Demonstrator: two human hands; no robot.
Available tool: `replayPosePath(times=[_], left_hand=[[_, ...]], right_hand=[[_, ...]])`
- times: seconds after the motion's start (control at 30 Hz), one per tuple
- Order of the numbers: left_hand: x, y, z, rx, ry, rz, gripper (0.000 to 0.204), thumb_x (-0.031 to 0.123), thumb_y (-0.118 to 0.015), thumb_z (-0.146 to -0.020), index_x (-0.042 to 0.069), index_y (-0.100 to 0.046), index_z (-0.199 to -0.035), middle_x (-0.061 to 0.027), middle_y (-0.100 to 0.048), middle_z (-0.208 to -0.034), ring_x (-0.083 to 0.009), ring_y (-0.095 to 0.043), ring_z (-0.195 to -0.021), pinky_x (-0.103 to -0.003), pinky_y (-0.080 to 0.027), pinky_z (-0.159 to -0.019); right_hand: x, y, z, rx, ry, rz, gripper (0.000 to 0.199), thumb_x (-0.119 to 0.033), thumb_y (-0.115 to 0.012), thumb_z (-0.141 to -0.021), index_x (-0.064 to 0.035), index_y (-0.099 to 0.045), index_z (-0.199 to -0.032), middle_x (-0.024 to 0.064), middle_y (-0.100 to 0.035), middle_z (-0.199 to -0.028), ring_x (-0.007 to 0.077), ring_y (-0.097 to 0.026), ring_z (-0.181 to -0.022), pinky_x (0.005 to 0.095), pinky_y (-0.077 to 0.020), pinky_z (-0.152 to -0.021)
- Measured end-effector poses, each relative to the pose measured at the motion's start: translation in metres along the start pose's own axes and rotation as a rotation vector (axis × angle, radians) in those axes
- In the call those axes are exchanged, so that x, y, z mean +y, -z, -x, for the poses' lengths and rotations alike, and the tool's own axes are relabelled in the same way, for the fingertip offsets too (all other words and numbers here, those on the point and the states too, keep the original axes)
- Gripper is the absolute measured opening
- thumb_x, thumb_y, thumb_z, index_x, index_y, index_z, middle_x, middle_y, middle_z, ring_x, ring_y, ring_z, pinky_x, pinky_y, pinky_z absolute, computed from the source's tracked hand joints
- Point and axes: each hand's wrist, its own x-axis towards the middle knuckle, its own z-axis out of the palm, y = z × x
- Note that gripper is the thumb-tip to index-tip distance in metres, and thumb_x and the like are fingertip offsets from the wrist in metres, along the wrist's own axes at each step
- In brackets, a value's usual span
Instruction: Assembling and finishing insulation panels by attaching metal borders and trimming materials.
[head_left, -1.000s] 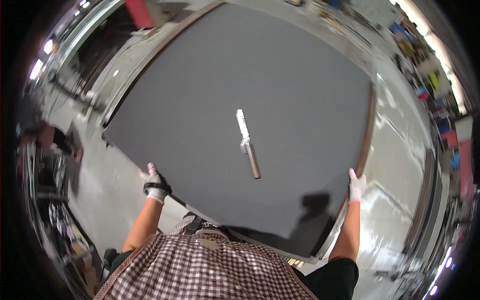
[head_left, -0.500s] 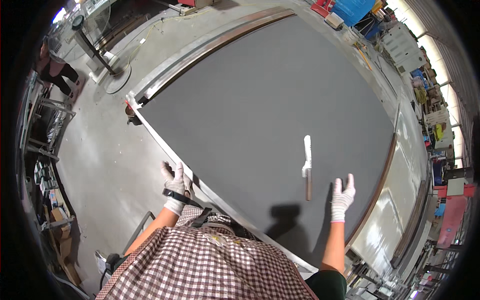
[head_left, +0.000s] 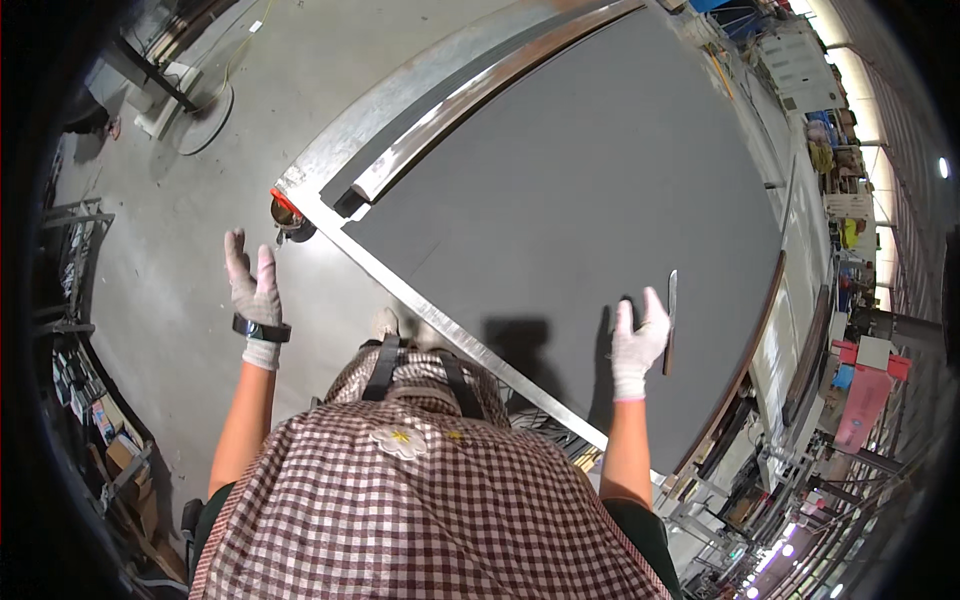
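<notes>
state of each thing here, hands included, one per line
left hand: open, empty, raised over the floor
right hand: open, empty, above the grey sheet, near the knife
knife: lying on the sheet, not held
grey sheet: spread flat
wristband: fastened on the left wrist
checked apron: worn

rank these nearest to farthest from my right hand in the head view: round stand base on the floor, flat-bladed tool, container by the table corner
1. Flat-bladed tool: on the grey sheet, just right of the right hand.
2. Container: well to the left, by the table corner.
3. Round stand base: farthest, on the floor at upper left.
</notes>
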Motion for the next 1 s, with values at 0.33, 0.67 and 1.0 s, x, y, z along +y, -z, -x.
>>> replayPosePath(times=[0.33, 0.67, 1.0], left_hand=[[0.050, 0.015, -0.028, -0.425, -0.509, -0.349, 0.052, 0.016, -0.071, -0.080, 0.008, -0.056, -0.130, -0.0085, -0.055, -0.134, -0.0312, -0.042, -0.132, -0.043, -0.034, -0.109], [0.104, -0.103, -0.001, -1.319, -1.264, -0.503, 0.051, 0.025, -0.078, -0.057, 0.013, -0.065, -0.105, -0.0041, -0.061, -0.114, -0.0282, -0.046, -0.126, -0.050, -0.022, -0.117], [0.141, -0.078, 0.035, -1.208, -1.326, -0.164, 0.035, 0.022, -0.071, -0.074, 0.009, -0.065, -0.107, -0.0091, -0.063, -0.110, -0.0324, -0.054, -0.114, -0.053, -0.032, -0.109]], right_hand=[[0.195, -0.004, 0.061, -0.234, -0.761, 0.506, 0.060, -0.053, -0.061, -0.085, -0.0143, -0.054, -0.131, 0.0109, -0.060, -0.120, 0.0322, -0.057, -0.110, 0.0448, -0.0472, -0.093], [0.261, 0.049, 0.154, -0.188, -0.681, 0.581, 0.041, -0.040, -0.056, -0.092, -0.0146, -0.058, -0.124, 0.0163, -0.060, -0.114, 0.0345, -0.058, -0.107, 0.0465, -0.0489, -0.088], [0.095, 0.088, 0.183, 0.190, -0.456, 0.273, 0.040, -0.015, -0.066, -0.084, 0.0030, -0.059, -0.119, 0.0199, -0.061, -0.116, 0.0348, -0.056, -0.110, 0.0413, -0.0425, -0.099]])
